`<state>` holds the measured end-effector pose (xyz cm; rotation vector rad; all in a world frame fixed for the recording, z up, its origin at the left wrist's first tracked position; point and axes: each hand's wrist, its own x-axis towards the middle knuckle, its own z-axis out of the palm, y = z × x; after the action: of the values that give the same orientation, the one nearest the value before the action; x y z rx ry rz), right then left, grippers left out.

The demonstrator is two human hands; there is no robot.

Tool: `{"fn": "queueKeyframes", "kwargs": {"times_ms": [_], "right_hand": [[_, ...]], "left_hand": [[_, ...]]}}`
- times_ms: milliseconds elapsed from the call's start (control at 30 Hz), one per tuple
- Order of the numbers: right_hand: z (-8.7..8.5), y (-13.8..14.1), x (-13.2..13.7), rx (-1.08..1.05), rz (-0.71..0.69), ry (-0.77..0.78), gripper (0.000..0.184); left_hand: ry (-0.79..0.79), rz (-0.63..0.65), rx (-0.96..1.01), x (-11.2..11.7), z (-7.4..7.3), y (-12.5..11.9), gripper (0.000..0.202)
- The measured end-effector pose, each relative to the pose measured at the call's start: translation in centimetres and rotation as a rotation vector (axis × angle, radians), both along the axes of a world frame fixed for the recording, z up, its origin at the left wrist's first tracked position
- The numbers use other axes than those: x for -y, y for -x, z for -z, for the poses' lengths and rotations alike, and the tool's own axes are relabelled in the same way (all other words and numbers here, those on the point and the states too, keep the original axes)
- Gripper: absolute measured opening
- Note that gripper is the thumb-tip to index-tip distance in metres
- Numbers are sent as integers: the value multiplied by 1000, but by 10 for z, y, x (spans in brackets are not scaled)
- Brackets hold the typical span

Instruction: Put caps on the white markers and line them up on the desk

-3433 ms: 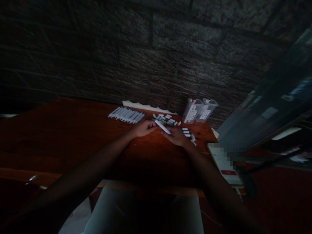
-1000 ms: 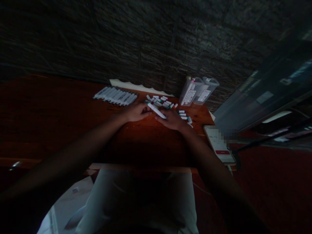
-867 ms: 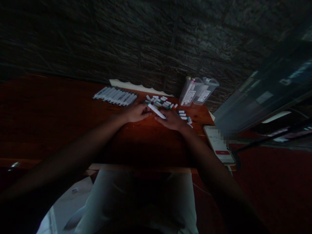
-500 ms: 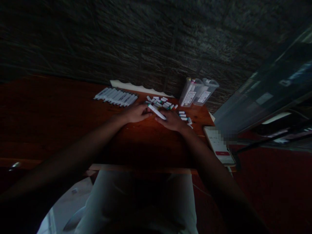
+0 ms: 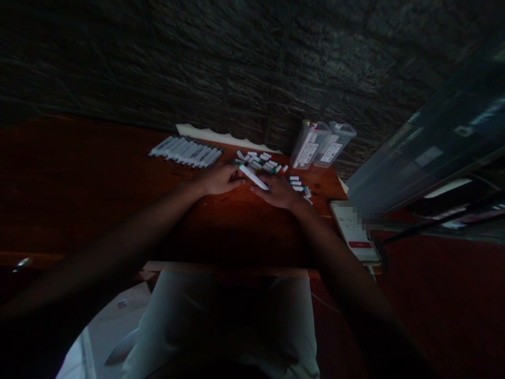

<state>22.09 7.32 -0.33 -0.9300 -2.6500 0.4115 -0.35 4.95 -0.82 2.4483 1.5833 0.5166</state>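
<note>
A white marker [image 5: 253, 177] with a green end slants between my two hands above the table. My right hand [image 5: 276, 191] is closed around its lower right end. At the green end, the curled fingers of my left hand [image 5: 221, 179] meet the marker, with the thumb stretched out below it. Just behind my hands lies a loose pile of small white marker caps [image 5: 256, 161] with coloured ends. Several more caps [image 5: 295, 183] lie to the right of my right hand. A row of white-grey markers [image 5: 185, 151] lies side by side at the left.
Two clear plastic cases [image 5: 310, 145] with labels stand at the back right, one with markers inside. A phone [image 5: 357, 237] lies at the right edge of the wooden table [image 5: 98, 210]. A pale wavy-edged strip [image 5: 221, 138] runs along the stone wall [image 5: 197, 68].
The marker stays between both hands, with only slight finger movement. The whole view has shifted a little.
</note>
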Motion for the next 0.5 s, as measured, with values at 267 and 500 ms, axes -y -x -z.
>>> {"fn": "queueKeyframes", "kwargs": {"times_ms": [267,500], "right_hand": [[-1,0,1,8,-27,-7,26],[-2,0,4,42,-6,3,27]], "left_hand": [[11,-24,-37,-2,2,1,30],[27,-34,-81,2,-3,-3,30]]}}
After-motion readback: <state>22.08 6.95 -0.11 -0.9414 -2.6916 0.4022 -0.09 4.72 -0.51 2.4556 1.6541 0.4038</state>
